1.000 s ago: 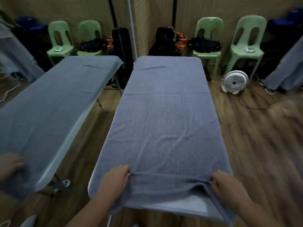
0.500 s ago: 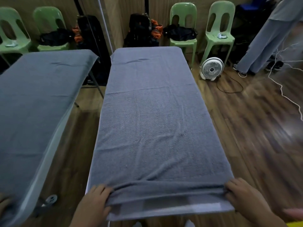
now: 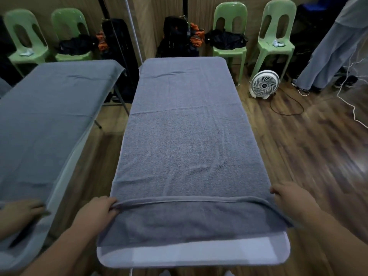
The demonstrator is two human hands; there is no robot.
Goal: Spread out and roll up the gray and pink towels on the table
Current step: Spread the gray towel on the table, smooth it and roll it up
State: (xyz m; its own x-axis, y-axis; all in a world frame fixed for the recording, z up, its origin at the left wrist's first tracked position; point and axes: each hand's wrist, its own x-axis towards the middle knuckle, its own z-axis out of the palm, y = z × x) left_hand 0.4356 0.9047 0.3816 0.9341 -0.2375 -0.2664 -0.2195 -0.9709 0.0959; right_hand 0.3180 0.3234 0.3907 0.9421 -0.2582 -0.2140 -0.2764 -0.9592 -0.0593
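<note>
A gray towel (image 3: pixel 185 152) lies spread flat along the narrow table (image 3: pixel 191 255) in front of me. Its near end is folded over onto itself, making a short first turn across the table's width. My left hand (image 3: pixel 95 213) pinches the left end of that fold. My right hand (image 3: pixel 292 198) grips the right end at the table's edge. A strip of the table's pale surface shows below the fold. No pink towel is in view.
A mirror on the left repeats the table (image 3: pixel 49 120) and a hand (image 3: pixel 18 212). Green chairs (image 3: pixel 229 36) with dark bags line the back wall. A white fan (image 3: pixel 263 84) and cables lie on the wood floor at right, beside a standing person's legs (image 3: pixel 326 56).
Both hands have carried the towel's near edge farther up the table, so the folded band is wider. The view has tilted and shifted slightly.
</note>
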